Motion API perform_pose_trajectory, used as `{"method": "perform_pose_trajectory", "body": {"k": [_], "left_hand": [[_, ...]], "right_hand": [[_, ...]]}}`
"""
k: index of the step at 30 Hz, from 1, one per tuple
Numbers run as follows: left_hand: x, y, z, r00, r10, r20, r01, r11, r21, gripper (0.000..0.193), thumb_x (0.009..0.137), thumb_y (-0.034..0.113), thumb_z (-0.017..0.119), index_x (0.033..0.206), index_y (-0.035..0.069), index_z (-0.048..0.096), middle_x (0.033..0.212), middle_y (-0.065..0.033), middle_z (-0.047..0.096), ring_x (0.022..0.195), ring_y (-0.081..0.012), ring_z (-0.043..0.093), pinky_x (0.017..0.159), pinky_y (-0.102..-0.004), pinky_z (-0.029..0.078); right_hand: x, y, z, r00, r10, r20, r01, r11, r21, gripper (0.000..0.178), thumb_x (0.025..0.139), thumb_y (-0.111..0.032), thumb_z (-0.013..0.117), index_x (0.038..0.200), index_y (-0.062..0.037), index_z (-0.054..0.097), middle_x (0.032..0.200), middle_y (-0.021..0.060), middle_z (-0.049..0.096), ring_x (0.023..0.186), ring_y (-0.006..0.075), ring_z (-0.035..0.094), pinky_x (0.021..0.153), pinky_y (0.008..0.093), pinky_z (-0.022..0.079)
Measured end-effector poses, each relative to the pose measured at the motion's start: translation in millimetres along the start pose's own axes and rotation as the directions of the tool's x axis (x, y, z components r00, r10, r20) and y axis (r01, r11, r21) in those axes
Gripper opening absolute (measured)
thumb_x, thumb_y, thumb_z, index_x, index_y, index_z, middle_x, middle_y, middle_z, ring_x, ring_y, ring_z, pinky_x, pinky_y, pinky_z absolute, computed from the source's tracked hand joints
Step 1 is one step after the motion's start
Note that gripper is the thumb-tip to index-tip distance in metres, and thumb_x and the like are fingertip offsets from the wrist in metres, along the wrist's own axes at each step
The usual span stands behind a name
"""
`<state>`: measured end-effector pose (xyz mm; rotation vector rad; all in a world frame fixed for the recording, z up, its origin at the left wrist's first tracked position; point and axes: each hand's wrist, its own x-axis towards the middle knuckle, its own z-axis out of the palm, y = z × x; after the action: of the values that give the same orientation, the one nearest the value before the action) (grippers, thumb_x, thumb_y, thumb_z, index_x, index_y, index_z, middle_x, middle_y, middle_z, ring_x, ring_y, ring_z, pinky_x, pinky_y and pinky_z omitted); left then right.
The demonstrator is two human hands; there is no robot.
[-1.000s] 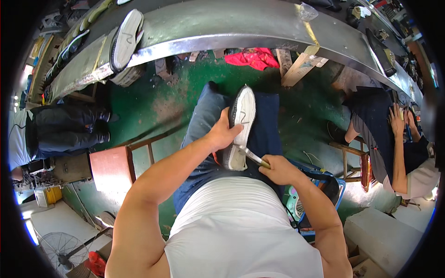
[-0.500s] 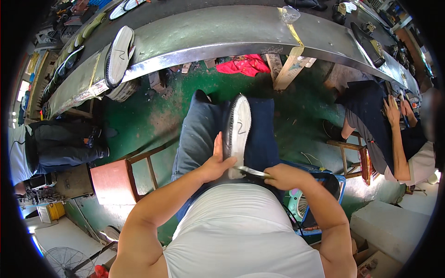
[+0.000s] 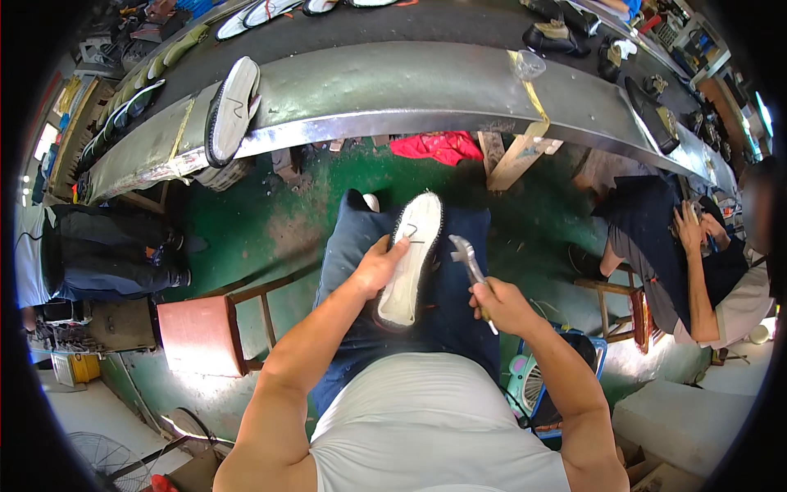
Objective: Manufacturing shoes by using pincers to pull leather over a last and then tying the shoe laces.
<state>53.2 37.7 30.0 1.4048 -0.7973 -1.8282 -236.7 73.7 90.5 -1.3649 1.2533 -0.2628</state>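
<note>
Shoe (image 3: 404,289), one: dark-rimmed, white underside uncovered; left grip (image 3: 377,269) holding it. Right grip (image 3: 502,305) wrapped round metal pincers (image 3: 465,251), apart.

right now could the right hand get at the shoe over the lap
Probably yes: the shoe, in the left hand, is close by and nothing seems to block the right hand, though it holds a metal tool.

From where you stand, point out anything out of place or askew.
A red cloth lies crumpled beneath the bench, an odd spot for fabric. At the left, one sole-up shoe seems to overhang the bench's front edge, so looks precariously placed.
</note>
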Motion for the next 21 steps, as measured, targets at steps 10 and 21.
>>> {"method": "perform_pose_trajectory", "body": {"k": [10,21], "left_hand": [[1.6,-3.8,24.4,0.983,-0.176,0.057,0.179,0.822,-0.541,0.077,0.099,0.070,0.032,0.127,0.004,0.061,0.119,-0.0128,0.067,0.108,-0.0252,0.065,0.103,-0.0378,0.048],[32.6,-45.0,5.3,0.785,0.339,-0.519,-0.342,0.935,0.094,0.043,0.109,0.039,0.042,0.119,0.000,0.057,0.090,-0.0038,0.060,0.080,-0.0117,0.055,0.074,-0.0280,0.048]], "right_hand": [[107.9,-155.1,-124.9,0.717,-0.550,-0.429,-0.145,0.484,-0.863,0.039,0.094,-0.041,0.061,0.094,-0.0020,0.063,0.090,0.0209,0.067,0.084,0.0395,0.067,0.071,0.0500,0.052],[105.3,-40.6,18.3,0.902,-0.388,-0.190,0.370,0.921,-0.123,0.043,0.093,-0.020,0.068,0.129,0.0000,0.053,0.111,0.0172,0.065,0.099,0.0253,0.067,0.082,0.0388,0.055]]}}
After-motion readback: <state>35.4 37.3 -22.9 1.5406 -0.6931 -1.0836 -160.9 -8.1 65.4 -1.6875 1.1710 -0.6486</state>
